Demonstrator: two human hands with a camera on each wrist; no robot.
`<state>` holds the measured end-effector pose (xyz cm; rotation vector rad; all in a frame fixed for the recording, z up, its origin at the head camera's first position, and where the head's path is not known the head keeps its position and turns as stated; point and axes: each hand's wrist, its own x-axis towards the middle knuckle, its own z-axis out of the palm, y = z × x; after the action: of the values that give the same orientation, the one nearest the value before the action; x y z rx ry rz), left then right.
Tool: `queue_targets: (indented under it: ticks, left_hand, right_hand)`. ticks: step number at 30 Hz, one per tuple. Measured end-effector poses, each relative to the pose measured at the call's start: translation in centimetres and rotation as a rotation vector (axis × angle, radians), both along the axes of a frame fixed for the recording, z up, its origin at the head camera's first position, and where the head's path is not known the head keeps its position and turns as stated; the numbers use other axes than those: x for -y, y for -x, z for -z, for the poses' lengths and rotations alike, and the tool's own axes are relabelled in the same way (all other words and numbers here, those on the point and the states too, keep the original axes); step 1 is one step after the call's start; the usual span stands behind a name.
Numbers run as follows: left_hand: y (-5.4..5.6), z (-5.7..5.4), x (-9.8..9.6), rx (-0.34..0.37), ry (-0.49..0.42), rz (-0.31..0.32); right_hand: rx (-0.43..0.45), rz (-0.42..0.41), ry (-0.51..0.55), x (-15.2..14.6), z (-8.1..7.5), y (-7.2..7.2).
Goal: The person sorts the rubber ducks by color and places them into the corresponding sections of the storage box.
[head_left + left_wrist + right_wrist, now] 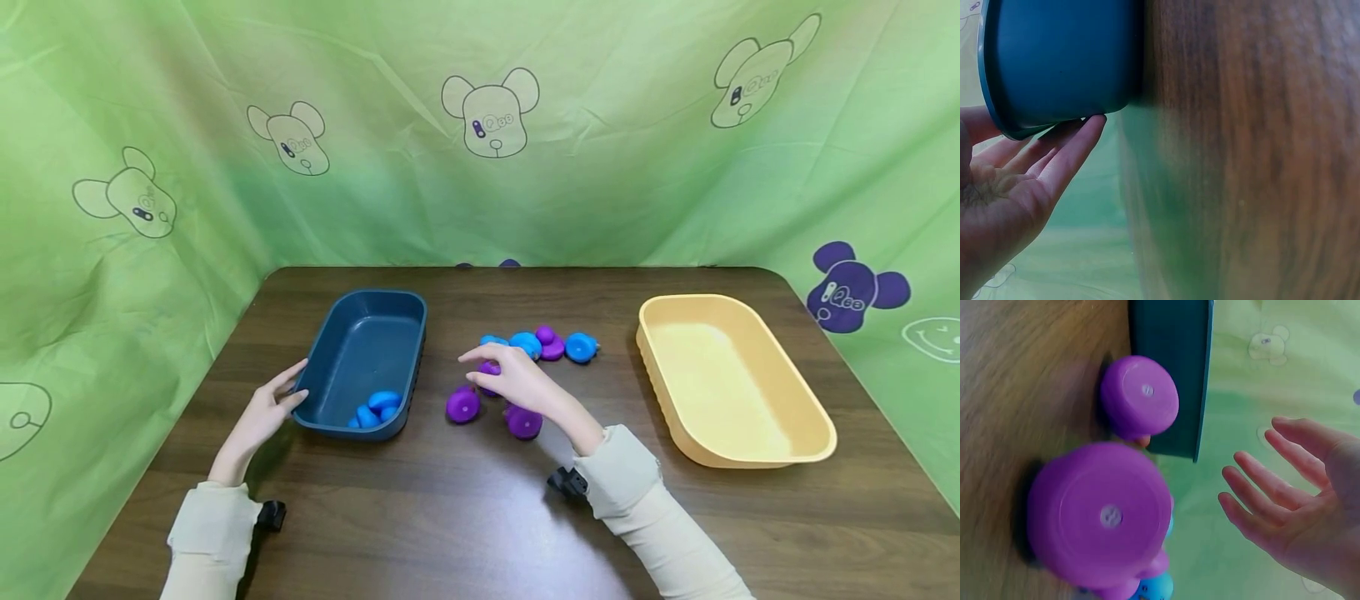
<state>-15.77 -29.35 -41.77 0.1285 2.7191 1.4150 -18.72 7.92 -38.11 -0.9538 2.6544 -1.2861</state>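
Note:
My left hand (258, 417) holds the near left corner of a dark blue bin (416, 358), thumb at the rim and fingers along the outside wall. Several blue rubber ducks (385, 401) lie in the bin's near end. Over the middle of the table hovers my right hand (517, 380), its fingers spread and relaxed with nothing in them. Beneath and around it lie purple rubber ducks, one to its left (462, 405) and one nearer me (524, 422). Another purple duck (490, 377) is partly hidden behind the fingers. In the right wrist view two purple ducks (1100, 515) show their flat bases.
Beyond the right hand sits a row of blue ducks (581, 347) and a purple duck (552, 345). A pale yellow bin (731, 383) stands on the right of the wooden table (420, 517). Green printed cloth (375, 183) hangs behind and at the sides.

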Motion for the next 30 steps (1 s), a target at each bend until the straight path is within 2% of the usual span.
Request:
queue_targets:
  ticks: [9, 17, 26, 30]
  left_hand:
    - [0.0, -0.1, 0.0, 0.008, -0.006, 0.005]
    - [0.0, -0.1, 0.0, 0.013, -0.022, 0.011]
    - [0.0, -0.1, -0.1, 0.02, -0.03, 0.006]
    - [0.0, -0.1, -0.1, 0.019, -0.031, 0.005]
  right_hand:
    - [0.048, 0.048, -0.023, -1.9, 0.2, 0.5]
    - [0.03, 0.077, -0.009, -3.4, 0.6, 0.8]
    - [0.024, 0.142, -0.043, -5.0, 1.1, 1.0]
    - [-0.009, 0.174, -0.046, -5.9, 1.4, 1.2]
